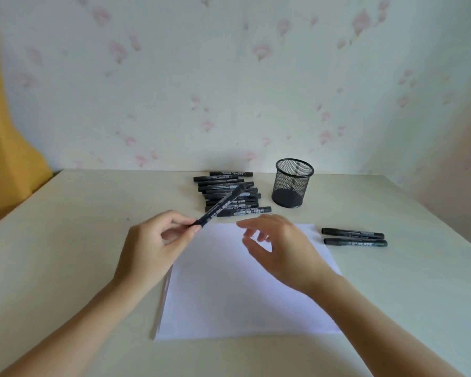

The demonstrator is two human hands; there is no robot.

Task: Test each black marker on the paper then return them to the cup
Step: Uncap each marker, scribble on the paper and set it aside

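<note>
My left hand point(158, 240) pinches the near end of a capped black marker point(221, 205), which points up and away toward the pile. My right hand point(278, 246) hovers over the white paper point(229, 295) with its fingers apart and nothing in them, a short way right of the held marker. A pile of several black markers point(229, 193) lies on the table beyond the paper. The black mesh cup point(292, 183) stands upright to the right of the pile and looks empty. Two more black markers point(354, 237) lie side by side right of the paper.
The pale table point(65, 240) ends at a floral wallpapered wall behind the cup and pile. A yellow object point(6, 159) stands off the table's far left edge.
</note>
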